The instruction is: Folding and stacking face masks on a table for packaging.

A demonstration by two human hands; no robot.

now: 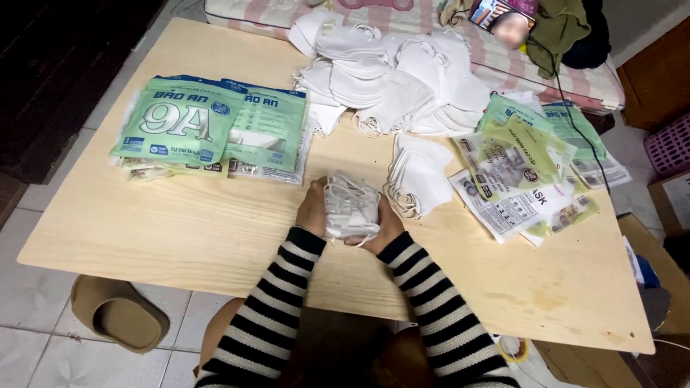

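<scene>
A small stack of folded white face masks (350, 207) with loose ear loops stands on the wooden table (180, 230), squeezed between both hands. My left hand (313, 208) presses its left side and my right hand (387, 224) holds its right side. Both arms wear black-and-white striped sleeves. Just right of the hands lies another short stack of white masks (420, 176). A large loose heap of white masks (392, 75) covers the far middle of the table.
Green printed pouches (208, 126) lie stacked at the far left. More pouches, green and yellowish (528, 169), are spread at the right. A tan slipper (118, 315) sits on the tiled floor below the table's left corner. Clothes and a cable lie on the bed behind.
</scene>
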